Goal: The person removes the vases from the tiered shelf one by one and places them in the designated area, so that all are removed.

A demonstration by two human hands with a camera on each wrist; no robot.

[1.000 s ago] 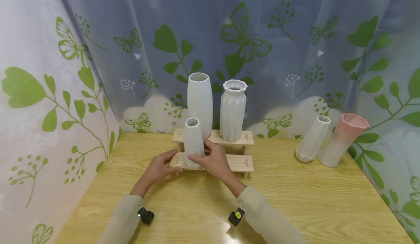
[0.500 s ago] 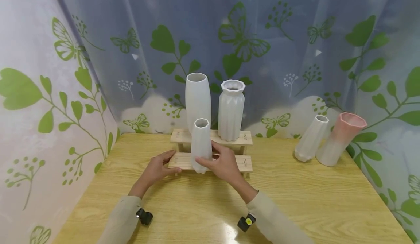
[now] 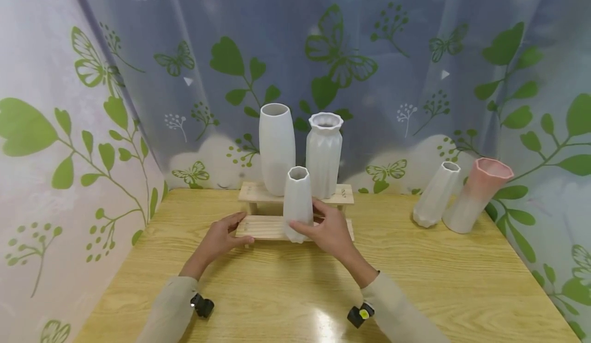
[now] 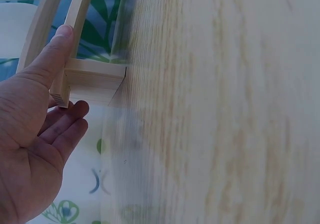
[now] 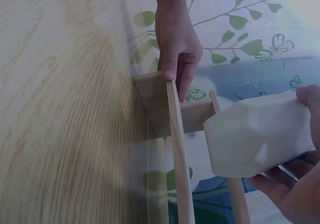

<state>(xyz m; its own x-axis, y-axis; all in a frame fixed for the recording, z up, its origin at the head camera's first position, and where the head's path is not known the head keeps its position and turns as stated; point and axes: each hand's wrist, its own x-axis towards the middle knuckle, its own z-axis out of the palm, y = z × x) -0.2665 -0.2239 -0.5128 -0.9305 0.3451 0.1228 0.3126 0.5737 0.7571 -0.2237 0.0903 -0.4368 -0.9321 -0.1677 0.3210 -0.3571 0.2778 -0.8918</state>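
My right hand [image 3: 330,230] holds a slim white faceted vase [image 3: 297,199], thumb in front and fingers behind. The vase is upright over the right half of the lower step of a two-tier wooden stand [image 3: 260,227]. In the right wrist view a gap shows between the vase's base [image 5: 215,149] and the step. My left hand [image 3: 220,238] grips the left end of that lower step. The left wrist view shows its thumb on the step's edge and its fingers [image 4: 65,126] curled on the other side. Part of the right hand's fingers is hidden behind the vase.
On the upper step stand a tall smooth white vase [image 3: 277,148] and a ribbed white vase [image 3: 324,153] with a scalloped rim. A white vase [image 3: 434,197] and a pink-and-white vase [image 3: 477,197] stand at the table's right. A patterned curtain [image 3: 392,92] hangs behind the wooden table [image 3: 277,291].
My right hand has carried the slim white vase rightward along the lower step, from its left part to right of its middle. My left hand keeps its grip on the stand.
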